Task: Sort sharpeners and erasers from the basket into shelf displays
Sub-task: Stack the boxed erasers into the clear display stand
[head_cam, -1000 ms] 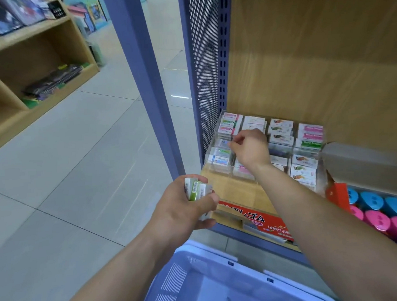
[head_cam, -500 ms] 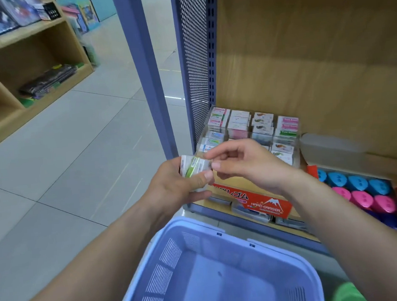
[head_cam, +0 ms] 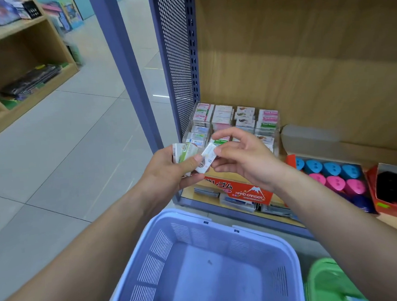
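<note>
My left hand grips a small stack of packaged erasers in front of the shelf. My right hand pinches one white eraser by its end, tilted, right beside that stack and still touching my left thumb. Behind the hands a clear tiered display holds rows of boxed erasers. Blue and pink sharpeners fill a red box to the right. The lilac basket sits below my arms, its floor bare.
A red "Hard Eraser" box lies at the shelf's front edge. A blue post and perforated side panel bound the shelf on the left. A green basket shows at bottom right. A wooden bookshelf stands far left.
My right hand came back from the eraser display to my left hand and drew one white eraser out of the stack. The view dropped, showing more of the basket.
</note>
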A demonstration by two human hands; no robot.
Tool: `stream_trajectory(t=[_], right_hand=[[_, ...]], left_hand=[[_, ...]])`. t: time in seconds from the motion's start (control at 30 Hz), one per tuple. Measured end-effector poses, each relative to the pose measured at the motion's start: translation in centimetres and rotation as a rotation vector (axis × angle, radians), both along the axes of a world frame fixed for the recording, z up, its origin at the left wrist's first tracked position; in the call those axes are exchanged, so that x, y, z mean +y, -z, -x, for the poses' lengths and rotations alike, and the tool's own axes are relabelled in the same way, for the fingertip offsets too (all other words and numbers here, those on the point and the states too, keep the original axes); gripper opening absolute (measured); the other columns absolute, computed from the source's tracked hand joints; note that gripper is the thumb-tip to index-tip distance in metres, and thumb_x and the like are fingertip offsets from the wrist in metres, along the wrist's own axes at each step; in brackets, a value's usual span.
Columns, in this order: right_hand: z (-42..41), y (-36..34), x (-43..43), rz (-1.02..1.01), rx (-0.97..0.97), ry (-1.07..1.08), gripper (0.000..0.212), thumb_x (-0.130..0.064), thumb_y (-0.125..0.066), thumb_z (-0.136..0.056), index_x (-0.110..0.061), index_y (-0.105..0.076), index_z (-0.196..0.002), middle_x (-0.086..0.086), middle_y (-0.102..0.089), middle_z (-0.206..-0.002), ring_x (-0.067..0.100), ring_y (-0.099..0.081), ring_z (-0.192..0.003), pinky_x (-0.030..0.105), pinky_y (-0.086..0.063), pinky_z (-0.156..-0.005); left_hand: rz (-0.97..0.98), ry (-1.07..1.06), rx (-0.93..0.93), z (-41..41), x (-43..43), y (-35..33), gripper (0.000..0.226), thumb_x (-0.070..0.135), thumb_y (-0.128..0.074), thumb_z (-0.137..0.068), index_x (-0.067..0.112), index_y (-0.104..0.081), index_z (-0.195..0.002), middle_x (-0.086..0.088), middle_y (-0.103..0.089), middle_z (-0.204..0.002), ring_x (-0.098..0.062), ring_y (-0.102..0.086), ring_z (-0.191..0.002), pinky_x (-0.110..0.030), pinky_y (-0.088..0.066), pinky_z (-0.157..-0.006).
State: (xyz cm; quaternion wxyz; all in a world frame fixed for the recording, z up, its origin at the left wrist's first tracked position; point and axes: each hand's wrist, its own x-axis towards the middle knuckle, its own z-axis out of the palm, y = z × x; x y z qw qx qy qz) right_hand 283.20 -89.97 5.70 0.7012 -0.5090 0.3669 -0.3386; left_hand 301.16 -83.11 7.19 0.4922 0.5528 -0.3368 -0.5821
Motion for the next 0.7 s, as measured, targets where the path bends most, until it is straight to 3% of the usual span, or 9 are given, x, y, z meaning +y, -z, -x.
stream_trajectory(t=[0.07, 0.23, 0.4, 0.5, 0.6, 0.7], right_hand=[[0.4, 0.5, -0.2, 0.003, 0.009, 0.012, 0.029, 0.003, -0.056, -0.097, -0.012, -0.067, -0.120, 0.013, -0.069, -0.087, 0.023, -0.071, -0.076, 0.032, -0.061, -0.076], [2.8, 2.7, -0.2, -0.069, 0.052, 0.081, 0.020, 0.007, -0.058, -0.095, -0.005, -0.066, -0.109, 0.015, -0.074, -0.086, 0.024, -0.073, -0.077, 0.030, -0.063, -0.075], [7.1, 6.3, -1.6, -0.052, 0.321, 0.281, 0.020, 0.000, -0.072, -0.089, -0.007, -0.066, -0.107, 0.016, -0.071, -0.086, 0.019, -0.069, -0.072, 0.032, -0.059, -0.067], [9.7, 7.7, -4.0, 0.077, 0.502, 0.438, 0.016, -0.007, -0.071, -0.090, -0.017, -0.066, -0.101, 0.005, -0.070, -0.081, 0.014, -0.066, -0.065, 0.029, -0.051, -0.056], [11.2, 8.4, -7.2, 0.287, 0.684, 0.514, 0.015, -0.014, -0.071, -0.090, -0.026, -0.065, -0.097, -0.004, -0.070, -0.081, 0.014, -0.067, -0.069, 0.029, -0.050, -0.064], [11.2, 8.7, -9.9, 0.436, 0.870, 0.451, 0.014, -0.016, -0.068, -0.091, -0.025, -0.066, -0.102, -0.007, -0.068, -0.082, 0.011, -0.063, -0.078, 0.016, -0.041, -0.064]], left_hand=[[-0.024, -0.009, 0.002, 0.1, -0.2, 0.2, 0.016, 0.005, -0.064, -0.094, 0.009, -0.069, -0.109, -0.009, -0.076, -0.100, -0.021, -0.073, -0.090, -0.024, -0.060, -0.069], [-0.085, 0.027, -0.129, 0.2, -0.7, 1.4, 0.015, 0.009, -0.061, -0.097, 0.010, -0.066, -0.112, -0.007, -0.077, -0.103, -0.020, -0.074, -0.090, -0.030, -0.061, -0.071], [-0.100, 0.173, -0.349, 1.2, -1.5, 3.1, 0.014, 0.017, -0.064, -0.097, 0.015, -0.062, -0.111, -0.001, -0.077, -0.102, -0.012, -0.067, -0.078, -0.039, -0.058, -0.078], [-0.093, 0.219, -0.413, 2.0, -2.1, 4.1, 0.018, 0.017, -0.062, -0.099, 0.014, -0.055, -0.115, 0.003, -0.077, -0.099, -0.009, -0.066, -0.074, -0.032, -0.057, -0.069], [-0.098, 0.212, -0.379, 2.8, -2.9, 4.6, 0.021, 0.015, -0.064, -0.097, 0.011, -0.056, -0.116, -0.002, -0.077, -0.099, -0.009, -0.069, -0.071, -0.030, -0.056, -0.067], [-0.102, 0.203, -0.364, 3.5, -3.5, 4.9, 0.018, 0.012, -0.068, -0.095, 0.007, -0.061, -0.111, -0.003, -0.075, -0.089, -0.011, -0.069, -0.068, -0.026, -0.057, -0.064]])
